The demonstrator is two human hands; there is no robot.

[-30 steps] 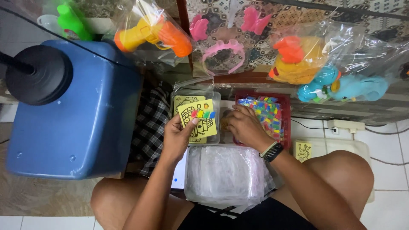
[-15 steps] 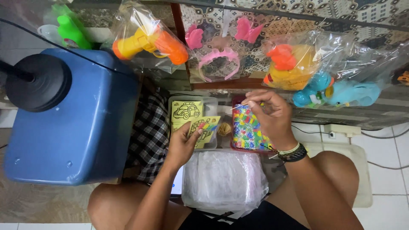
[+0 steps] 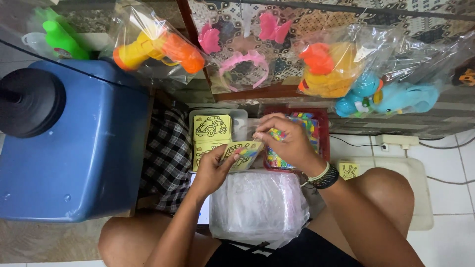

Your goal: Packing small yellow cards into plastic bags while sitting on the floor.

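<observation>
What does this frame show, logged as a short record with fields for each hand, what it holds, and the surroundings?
left hand: holds a yellow card with coloured strips
right hand: pinches a small multicoloured packet over the red tray
clear box: stacked yellow car-drawing cards
lap: bundle of clear bags
person's left: blue bin
above: bagged plastic toys

Right hand (image 3: 289,143) hides most of colourful packet (image 3: 273,159); black round object (image 3: 27,101) cut by left edge.
</observation>
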